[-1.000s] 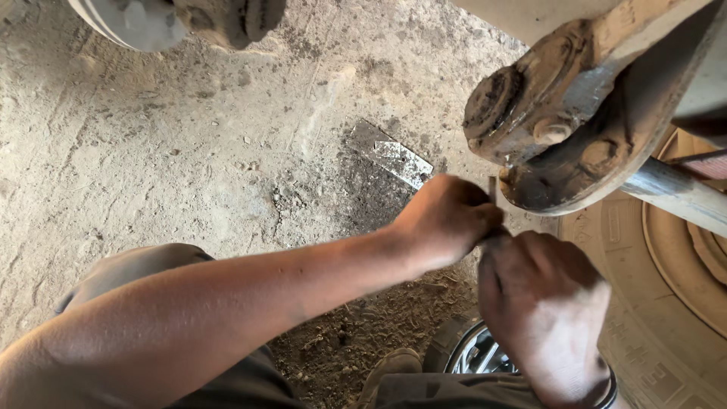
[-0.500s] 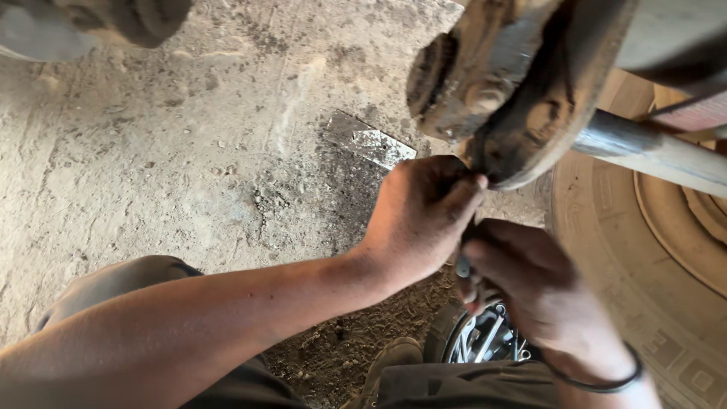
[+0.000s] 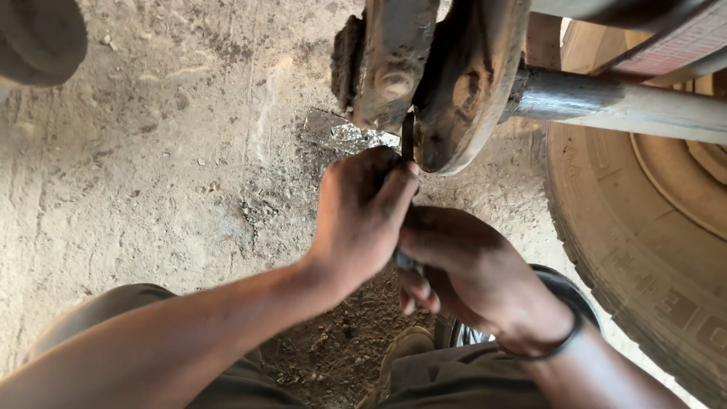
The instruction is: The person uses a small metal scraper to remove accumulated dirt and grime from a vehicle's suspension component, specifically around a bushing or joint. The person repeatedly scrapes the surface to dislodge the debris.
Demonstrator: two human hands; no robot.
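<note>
While both forearms reach in from the bottom of the view, the left hand [image 3: 363, 220] is closed around a thin dark metal tool [image 3: 407, 140], fingers curled, thumb side pressed up near its upper part. Right hand [image 3: 473, 276] sits just beside and below, touching the left, fingers folded around the tool's lower end; a short grey piece of it shows between the two hands. A dark band circles the right wrist.

Tool stands nearly upright; its tip goes into the narrow gap between the two rusty plates of the hub assembly [image 3: 432, 76] directly above the hands. How deep it sits: cannot tell, the plates hide it.

Further out: steel axle tube [image 3: 606, 102] runs right from the hub; a large tyre [image 3: 636, 250] lies flat on the ground to the right; a crumpled shiny scrap [image 3: 337, 132] rests on the dirt floor [image 3: 151, 189] behind the hands.

Risk, judged: tool is thin and the grip is tight and close to the plate edge. If it slips out of the gap under sideways load, knuckles could strike the rusty rim. Oily fingers or a shallow seat would cause that
</note>
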